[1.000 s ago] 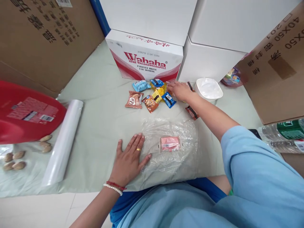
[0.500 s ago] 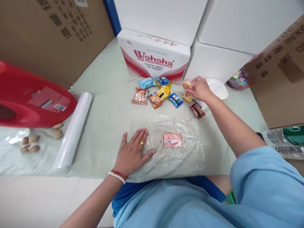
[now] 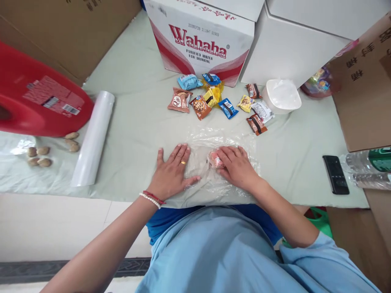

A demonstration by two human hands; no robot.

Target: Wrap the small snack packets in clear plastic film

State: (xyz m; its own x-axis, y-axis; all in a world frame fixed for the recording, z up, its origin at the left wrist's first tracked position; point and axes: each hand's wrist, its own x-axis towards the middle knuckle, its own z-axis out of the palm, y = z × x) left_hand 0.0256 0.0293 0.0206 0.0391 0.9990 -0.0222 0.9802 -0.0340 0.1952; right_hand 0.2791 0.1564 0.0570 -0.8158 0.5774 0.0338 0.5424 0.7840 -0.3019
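Observation:
My left hand lies flat on the table, fingers spread, its thumb and fingertips at the left edge of a clear plastic bag. My right hand is over the middle of that bag, its fingers curved round a small pink wrapped snack. Most of what lies beneath this hand is hidden. Beyond the bag are several small snack packets, among them a blue one, a brown one and a yellow one. A white packet lies to their right, beside a dark brown one.
A white bowl stands before the white boxes, right of the Wahaha carton. On the left are a plastic roll, a red jug and several nuts. A black phone and plastic bottles lie at the right.
My right hand has come back from beside the bowl, toward me and leftward, onto the bag. My left hand stays flat in place. The view has tilted down.

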